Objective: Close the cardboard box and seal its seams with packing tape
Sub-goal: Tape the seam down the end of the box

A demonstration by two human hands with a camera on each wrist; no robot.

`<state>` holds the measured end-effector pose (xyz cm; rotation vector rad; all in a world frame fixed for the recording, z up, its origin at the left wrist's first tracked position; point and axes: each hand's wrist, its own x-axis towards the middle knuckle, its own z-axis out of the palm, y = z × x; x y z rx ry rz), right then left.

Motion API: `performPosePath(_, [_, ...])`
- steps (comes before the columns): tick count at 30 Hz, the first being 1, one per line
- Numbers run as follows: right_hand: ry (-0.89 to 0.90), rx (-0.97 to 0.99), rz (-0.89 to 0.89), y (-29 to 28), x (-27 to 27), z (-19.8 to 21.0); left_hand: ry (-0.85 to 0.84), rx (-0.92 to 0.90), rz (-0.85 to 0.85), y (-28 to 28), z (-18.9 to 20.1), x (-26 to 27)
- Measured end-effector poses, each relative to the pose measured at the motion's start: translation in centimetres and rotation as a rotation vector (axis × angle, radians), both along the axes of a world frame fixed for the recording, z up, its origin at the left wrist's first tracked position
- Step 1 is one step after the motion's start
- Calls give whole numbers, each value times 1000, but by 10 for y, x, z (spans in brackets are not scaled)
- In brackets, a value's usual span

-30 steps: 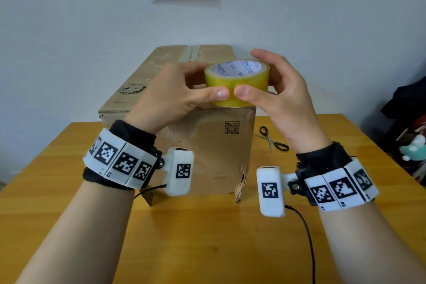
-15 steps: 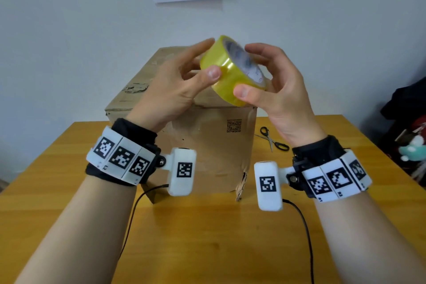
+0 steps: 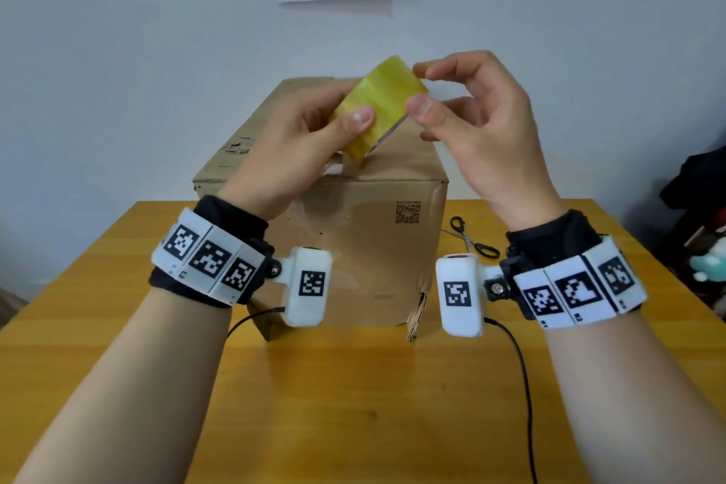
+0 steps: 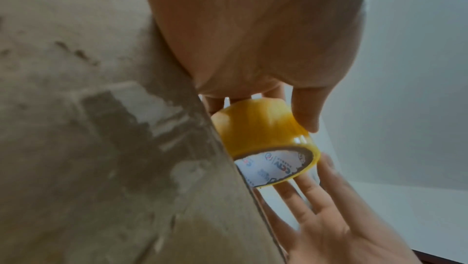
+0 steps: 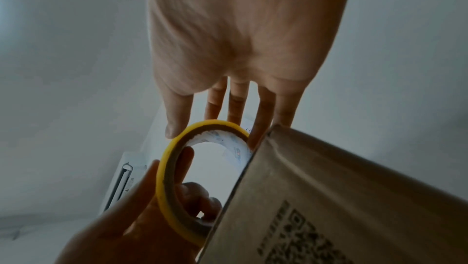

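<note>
Above the closed top of the brown cardboard box (image 3: 345,216), which stands towards the far edge of the wooden table (image 3: 353,405), both hands hold a yellow roll of packing tape (image 3: 377,106) clear of the cardboard. The left hand (image 3: 298,145) grips the roll, thumb pressed on its outer band and fingers hooked through the core, as the right wrist view shows. That hold keeps the roll steady and tilted so that its band faces the other hand. The right hand (image 3: 479,122) sits at the roll's upper right edge, thumb and forefinger drawn close together against the yellow band, the other fingers loosely spread. This looks like feeling for the loose end of the tape; whether any tape is already pinched between the tips I cannot tell. No strip is drawn out.

The box flaps lie shut, and bits of old tape show along the top seam, so closing seems done and sealing not yet begun. A pair of black-handled scissors (image 3: 471,238) lies on the table just right of the box, near the far right edge, probably for cutting the strip.
</note>
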<state>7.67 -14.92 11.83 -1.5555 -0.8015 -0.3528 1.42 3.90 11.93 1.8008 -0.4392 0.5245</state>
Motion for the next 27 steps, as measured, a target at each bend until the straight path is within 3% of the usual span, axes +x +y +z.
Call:
performPosePath(6, [59,-67,52,0,-1,1,14,-106,30,-4,-2,0])
performPosePath(18, [101,-79,38,-3,1,-9,-93,-159,335,0,-7,5])
performPosePath(27, [128,-28,-2,0,0,-7,-65,-223,306,-2,-8,5])
